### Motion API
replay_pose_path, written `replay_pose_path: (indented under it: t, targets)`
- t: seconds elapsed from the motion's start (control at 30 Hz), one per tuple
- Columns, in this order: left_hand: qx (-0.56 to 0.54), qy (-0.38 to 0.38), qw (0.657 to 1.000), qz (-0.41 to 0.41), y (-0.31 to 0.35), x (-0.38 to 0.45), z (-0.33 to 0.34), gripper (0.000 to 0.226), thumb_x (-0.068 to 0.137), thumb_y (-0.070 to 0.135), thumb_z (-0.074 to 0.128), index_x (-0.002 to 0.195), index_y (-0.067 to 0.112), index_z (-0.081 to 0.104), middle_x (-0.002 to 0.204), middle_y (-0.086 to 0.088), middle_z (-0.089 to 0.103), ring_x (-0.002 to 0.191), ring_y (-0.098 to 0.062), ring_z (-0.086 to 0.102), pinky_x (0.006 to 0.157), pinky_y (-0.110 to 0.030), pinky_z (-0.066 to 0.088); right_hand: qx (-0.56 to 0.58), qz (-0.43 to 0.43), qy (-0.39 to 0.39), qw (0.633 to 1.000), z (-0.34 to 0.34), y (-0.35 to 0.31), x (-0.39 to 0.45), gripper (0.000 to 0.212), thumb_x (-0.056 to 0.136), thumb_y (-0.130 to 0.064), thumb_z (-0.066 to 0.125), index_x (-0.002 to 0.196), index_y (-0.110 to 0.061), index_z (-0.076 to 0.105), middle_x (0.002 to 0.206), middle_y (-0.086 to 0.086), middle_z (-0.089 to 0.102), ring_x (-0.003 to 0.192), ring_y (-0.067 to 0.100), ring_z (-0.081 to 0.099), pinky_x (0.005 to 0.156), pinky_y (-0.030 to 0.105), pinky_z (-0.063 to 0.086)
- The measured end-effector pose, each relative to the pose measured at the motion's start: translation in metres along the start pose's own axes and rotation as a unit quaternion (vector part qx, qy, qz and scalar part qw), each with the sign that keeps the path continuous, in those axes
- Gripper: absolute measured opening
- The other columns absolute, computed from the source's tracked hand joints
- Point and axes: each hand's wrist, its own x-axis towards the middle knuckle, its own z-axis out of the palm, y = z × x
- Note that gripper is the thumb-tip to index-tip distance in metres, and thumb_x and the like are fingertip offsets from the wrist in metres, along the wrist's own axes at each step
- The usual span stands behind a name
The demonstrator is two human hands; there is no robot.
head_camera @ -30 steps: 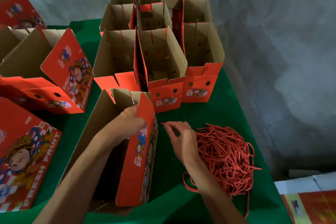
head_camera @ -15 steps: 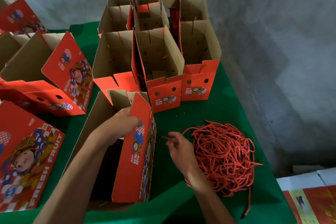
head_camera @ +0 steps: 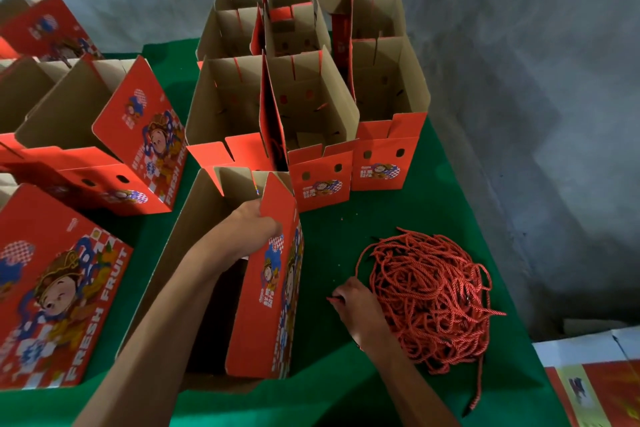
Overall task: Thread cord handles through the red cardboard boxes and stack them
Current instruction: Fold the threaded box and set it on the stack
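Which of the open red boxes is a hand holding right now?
The nearest box, front centre beside the cord pile. The left hand grips its top flap; no hand touches the others.

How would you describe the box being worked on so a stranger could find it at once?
Start at the green table. Left of the cord pile stands the nearest open box. Unlike the other boxes, the left hand grips its flap, while the right hand pinches a cord.

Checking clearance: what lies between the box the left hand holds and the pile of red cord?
In the head view, the right hand, pinching a cord end, and bare green cloth lie between the box held by the left hand and the cord pile.
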Motion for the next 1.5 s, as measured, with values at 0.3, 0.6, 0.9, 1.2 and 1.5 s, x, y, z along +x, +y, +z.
replay_pose_path:
  t: [0.3,0.6,0.9,1.2,1.5]
  targets:
    - [-0.003,0.006,1.0,-0.002,0.002,-0.001,0.001,0.024,0.097,0.018,0.062,0.118,0.028,0.055,0.1,0.0,0.074,0.089,-0.021,0.074,0.064,-0.03,0.057,0.157,-0.028,0.062,0.985,0.001,-0.005,-0.007,0.024,0.103,-0.038,0.061,0.114,-0.022,0.074,0.093,-0.009,0.071,0.073,0.004,0.063,0.064,0.026,0.051]
    - [-0.003,0.005,1.0,-0.012,-0.002,0.004,0.001,0.032,0.095,0.02,0.063,0.127,0.024,0.058,0.103,-0.003,0.075,0.088,-0.022,0.076,0.079,-0.041,0.063,-0.032,0.032,-0.005,0.999,-0.001,0.021,-0.021,0.049,0.096,-0.05,0.066,0.137,-0.025,0.054,0.136,-0.003,0.042,0.093,0.016,0.067,0.076,0.028,0.053]
    - [0.019,0.003,0.999,-0.03,0.001,0.001,-0.001,0.027,0.097,0.023,0.061,0.124,0.017,0.059,0.096,-0.001,0.075,0.08,-0.019,0.076,0.062,-0.029,0.06,-0.003,0.051,0.042,0.998,0.007,-0.021,0.008,0.03,0.1,-0.042,0.061,0.119,-0.018,0.063,0.118,0.001,0.063,0.101,0.018,0.065,0.082,0.032,0.054]
    - [-0.021,-0.035,0.998,-0.056,-0.007,-0.001,-0.006,0.025,0.096,0.029,0.062,0.116,0.014,0.062,0.098,-0.01,0.079,0.09,-0.028,0.077,0.09,-0.043,0.061,0.206,0.039,0.038,0.977,-0.016,-0.035,0.017,0.013,0.094,-0.028,0.069,0.09,-0.016,0.068,0.086,-0.002,0.071,0.077,0.015,0.069,0.074,0.041,0.06]
    - [-0.054,-0.029,0.997,-0.052,-0.012,0.002,-0.006,0.023,0.093,0.027,0.066,0.109,0.011,0.066,0.082,-0.006,0.079,0.073,-0.022,0.078,0.074,-0.035,0.06,0.474,-0.03,0.033,0.879,-0.06,-0.086,0.026,0.008,0.093,-0.01,0.074,0.094,-0.017,0.078,0.088,0.007,0.079,0.083,0.026,0.077,0.091,0.048,0.061]
